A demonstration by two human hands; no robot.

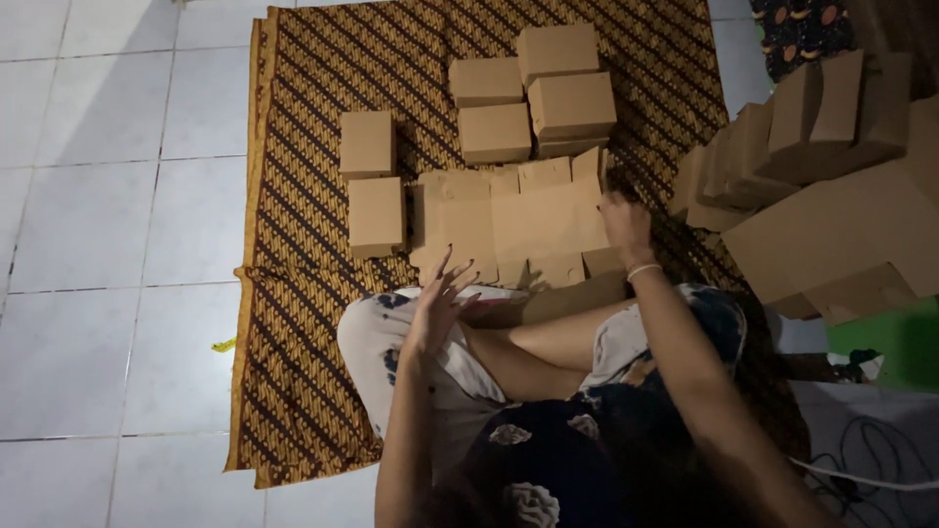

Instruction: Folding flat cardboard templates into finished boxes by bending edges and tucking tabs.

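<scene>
A flat, unfolded brown cardboard box blank (518, 227) lies on the patterned brown cloth (313, 88) in front of my crossed legs. My right hand (624, 221) rests on the blank's right edge, fingers curled on a flap. Hovering over the blank's near left corner, my left hand (440, 301) has its fingers spread and holds nothing. Several folded brown boxes sit beyond the blank: two (370, 145) at the left, and a stacked group (548, 93) at the back.
At the right, a leaning pile of flat cardboard blanks (822, 196) reaches over the cloth's edge. White floor tiles (108, 244) lie to the left, with a small yellow scrap (224, 345). White cables (880, 460) and a green surface (900, 342) sit at the lower right.
</scene>
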